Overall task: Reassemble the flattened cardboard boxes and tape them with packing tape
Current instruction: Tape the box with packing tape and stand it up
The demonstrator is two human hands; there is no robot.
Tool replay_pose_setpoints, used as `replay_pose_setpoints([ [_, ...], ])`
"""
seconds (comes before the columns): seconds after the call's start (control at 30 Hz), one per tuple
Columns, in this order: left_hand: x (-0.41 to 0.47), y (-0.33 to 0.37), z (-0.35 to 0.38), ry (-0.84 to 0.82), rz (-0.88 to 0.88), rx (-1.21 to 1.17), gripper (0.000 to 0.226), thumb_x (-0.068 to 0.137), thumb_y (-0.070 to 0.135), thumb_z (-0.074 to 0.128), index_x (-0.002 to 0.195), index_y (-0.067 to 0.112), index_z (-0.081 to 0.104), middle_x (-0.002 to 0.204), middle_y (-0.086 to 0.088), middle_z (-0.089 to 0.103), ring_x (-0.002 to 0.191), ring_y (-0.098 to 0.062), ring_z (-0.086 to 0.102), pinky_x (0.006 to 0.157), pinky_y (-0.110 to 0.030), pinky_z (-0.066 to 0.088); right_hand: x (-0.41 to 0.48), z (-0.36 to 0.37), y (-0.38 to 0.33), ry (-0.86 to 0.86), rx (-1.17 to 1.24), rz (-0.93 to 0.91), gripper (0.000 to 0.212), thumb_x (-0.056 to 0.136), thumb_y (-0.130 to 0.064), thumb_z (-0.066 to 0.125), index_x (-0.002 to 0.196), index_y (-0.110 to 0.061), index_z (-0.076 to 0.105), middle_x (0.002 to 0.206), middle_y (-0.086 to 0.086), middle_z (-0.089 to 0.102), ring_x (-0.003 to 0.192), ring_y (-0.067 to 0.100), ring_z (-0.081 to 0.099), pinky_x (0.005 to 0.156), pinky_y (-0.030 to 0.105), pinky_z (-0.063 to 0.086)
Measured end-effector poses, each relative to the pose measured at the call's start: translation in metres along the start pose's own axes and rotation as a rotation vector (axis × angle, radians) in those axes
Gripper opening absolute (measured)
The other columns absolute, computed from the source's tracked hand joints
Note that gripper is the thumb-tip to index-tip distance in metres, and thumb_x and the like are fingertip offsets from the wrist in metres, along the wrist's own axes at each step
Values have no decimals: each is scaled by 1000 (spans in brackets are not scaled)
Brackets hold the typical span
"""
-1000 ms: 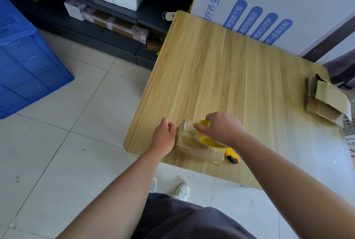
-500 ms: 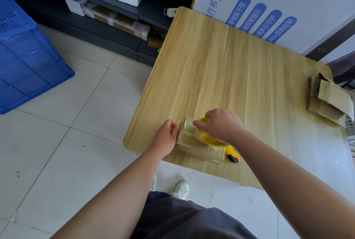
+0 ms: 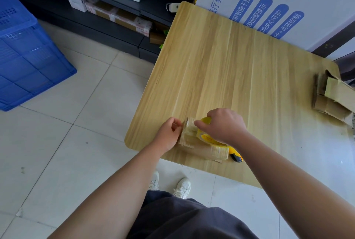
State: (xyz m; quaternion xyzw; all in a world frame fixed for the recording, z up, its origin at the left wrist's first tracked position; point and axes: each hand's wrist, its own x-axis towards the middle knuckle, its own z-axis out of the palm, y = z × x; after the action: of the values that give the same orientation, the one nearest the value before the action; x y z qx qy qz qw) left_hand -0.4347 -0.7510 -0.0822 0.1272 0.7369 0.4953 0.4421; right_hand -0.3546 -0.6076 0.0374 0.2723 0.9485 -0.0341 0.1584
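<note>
You are stretching both bare forearms forward and down toward the near left corner of the pale wood-grain counter (image 3: 240, 77), where the small brown cardboard box (image 3: 201, 149), glossy with clear tape, is lying. Your left hand (image 3: 169, 135) is gripping the box's left end with curled fingers, while your right hand (image 3: 224, 127), knuckles up, is clutching the yellow-cored roll of clear packing tape (image 3: 206, 136) on top of the box. A yellow-and-black utility knife (image 3: 237, 157) is lying just beside the box's right end, and a pile of flattened brown cardboard boxes (image 3: 330, 96) is sitting well apart at the counter's right edge.
</note>
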Motion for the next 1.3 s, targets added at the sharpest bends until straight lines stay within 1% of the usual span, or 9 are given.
replay_pose_setpoints([
  [0.07, -3, -1, -5, -32, -20, 51, 5, 94, 20, 57, 99, 21, 56, 87, -3, 63, 75, -18, 60, 73, -39, 53, 0, 1, 0, 8, -3, -7, 51, 84, -68, 41, 71, -21, 55, 69, -5, 52, 74, 22, 56, 54, 29, 38],
  [0.17, -7, 10, -23, -113, 10, -56, 33, 82, 16, 65, 110, 31, 56, 108, -1, 65, 87, -14, 65, 78, -34, 56, -1, 3, 3, 23, 16, -18, 53, 84, -69, 41, 76, -20, 60, 70, -4, 56, 72, 22, 56, 53, 28, 37],
  [0.27, -10, 30, -30, -373, 70, 102, 90, 64, 19, 76, 140, 44, 36, 140, 14, 39, 107, -8, 57, 82, -28, 55, -1, 2, 5, 28, 35, -24, 56, 85, -68, 40, 74, -18, 60, 69, -3, 56, 71, 23, 56, 52, 28, 36],
  [0.37, -7, 41, -23, -458, 189, 447, 115, 64, 19, 87, 152, 37, 14, 157, 15, 12, 137, -9, 28, 103, -31, 42, -1, 1, 5, 31, 37, -30, 54, 89, -63, 38, 66, -17, 54, 64, -2, 53, 64, 22, 53, 50, 28, 33],
  [0.57, -1, 44, -24, -425, 239, 525, 111, 56, 19, 92, 147, 30, 29, 146, 9, 37, 112, -9, 48, 91, -24, 43, -6, -3, 24, -24, 156, -29, 49, 87, -56, 43, 58, -17, 47, 58, -2, 47, 54, 18, 46, 46, 26, 26],
  [0.67, -2, 47, -24, -408, 206, 568, 111, 56, 22, 93, 145, 37, 28, 146, 12, 36, 114, -11, 49, 90, -32, 51, -23, -2, 62, -46, 129, 26, 52, 81, -67, 46, 60, -20, 49, 61, -5, 48, 60, 17, 49, 48, 27, 31],
  [0.8, -1, 49, -24, -409, 219, 598, 113, 55, 23, 94, 146, 34, 29, 147, 9, 38, 124, -7, 38, 98, -22, 35, -43, 10, 87, -3, 231, 71, 55, 76, -71, 47, 56, -20, 51, 58, -4, 50, 56, 10, 48, 47, 27, 30],
  [1.17, 2, 54, -25, -427, 158, 707, 112, 54, 28, 94, 144, 41, 28, 145, 9, 41, 130, -14, 42, 107, -33, 38, -58, 40, 126, -45, 312, 213, 58, 64, -83, 51, 58, -26, 52, 60, -6, 52, 55, 11, 51, 46, 26, 33],
  [1.3, 0, 53, -24, -412, 162, 745, 112, 55, 29, 93, 144, 43, 27, 148, 12, 36, 133, -11, 36, 105, -25, 33, -56, 61, 130, -118, 335, 245, 59, 65, -86, 50, 63, -26, 53, 66, -5, 56, 60, 12, 54, 48, 28, 39],
])
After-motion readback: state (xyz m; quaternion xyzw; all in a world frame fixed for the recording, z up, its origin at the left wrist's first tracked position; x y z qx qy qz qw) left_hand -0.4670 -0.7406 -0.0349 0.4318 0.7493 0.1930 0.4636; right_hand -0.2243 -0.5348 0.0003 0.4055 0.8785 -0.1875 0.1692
